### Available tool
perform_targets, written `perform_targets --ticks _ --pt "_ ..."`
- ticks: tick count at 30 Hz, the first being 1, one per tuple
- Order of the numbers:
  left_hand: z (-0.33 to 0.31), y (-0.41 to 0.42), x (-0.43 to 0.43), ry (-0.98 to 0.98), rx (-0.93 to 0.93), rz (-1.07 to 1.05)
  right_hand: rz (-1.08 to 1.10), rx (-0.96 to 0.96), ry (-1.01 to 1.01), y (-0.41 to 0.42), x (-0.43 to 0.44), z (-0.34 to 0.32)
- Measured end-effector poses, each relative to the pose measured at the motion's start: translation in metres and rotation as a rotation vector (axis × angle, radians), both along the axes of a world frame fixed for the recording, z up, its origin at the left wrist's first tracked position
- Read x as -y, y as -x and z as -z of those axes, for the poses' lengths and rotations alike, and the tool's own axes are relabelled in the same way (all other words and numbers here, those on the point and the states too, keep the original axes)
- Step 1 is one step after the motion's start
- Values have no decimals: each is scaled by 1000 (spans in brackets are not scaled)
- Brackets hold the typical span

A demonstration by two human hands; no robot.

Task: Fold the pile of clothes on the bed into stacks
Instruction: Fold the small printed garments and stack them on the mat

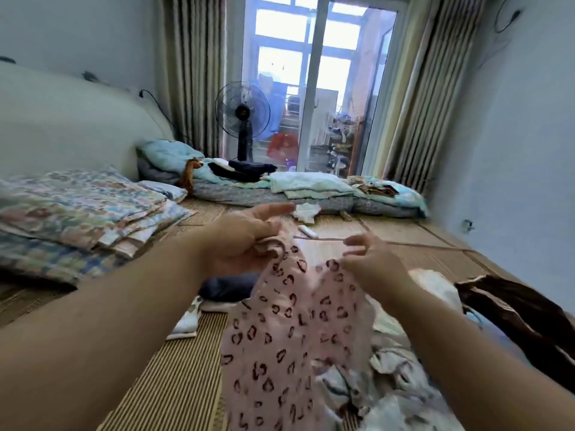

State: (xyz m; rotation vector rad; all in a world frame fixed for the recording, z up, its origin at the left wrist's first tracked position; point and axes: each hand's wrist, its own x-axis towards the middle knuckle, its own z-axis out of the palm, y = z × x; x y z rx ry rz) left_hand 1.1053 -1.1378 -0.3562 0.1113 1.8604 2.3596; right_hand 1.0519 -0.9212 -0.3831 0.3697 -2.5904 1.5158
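Note:
A pink garment with dark heart-shaped spots [289, 331] hangs in front of me over the bed's woven mat [174, 377]. My left hand [245, 237] grips its top left edge, with the index finger stretched forward. My right hand [370, 262] pinches its top right edge. Below and to the right lies the loose pile of pale clothes [392, 377]. A dark brown garment [516, 315] lies at the right edge. A dark blue item [227, 286] and a white piece [189, 321] lie on the mat under my left hand.
Folded floral bedding [77, 209] is stacked at the left. Across the far side lie a quilt, pale blue folded clothes [308, 185] and dark clothes [242, 171]. A standing fan [242, 119] stands before the glass door. A small white object [308, 232] lies on the mat.

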Motion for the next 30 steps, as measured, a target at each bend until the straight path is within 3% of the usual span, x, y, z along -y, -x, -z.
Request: perform_targets --ticks 5,8,14,17,22,26,30 --pt "27 -22 -14 9 143 -124 -87 -98 212 -70 58 65" --pt "26 -31 -12 34 143 -136 -120 -31 63 -80 87 87" --pt "4 -54 10 118 84 -69 268 -76 -15 -51 111 91" --pt "-2 -66 30 165 32 -123 334 -161 40 -34 99 75" --pt "1 -79 61 345 -4 -283 44 -206 -353 -13 75 53" --pt "18 -79 83 715 -80 -494 -188 -120 -234 -12 60 45" --pt "34 -77 100 759 -45 -580 -350 27 69 -22 50 30"
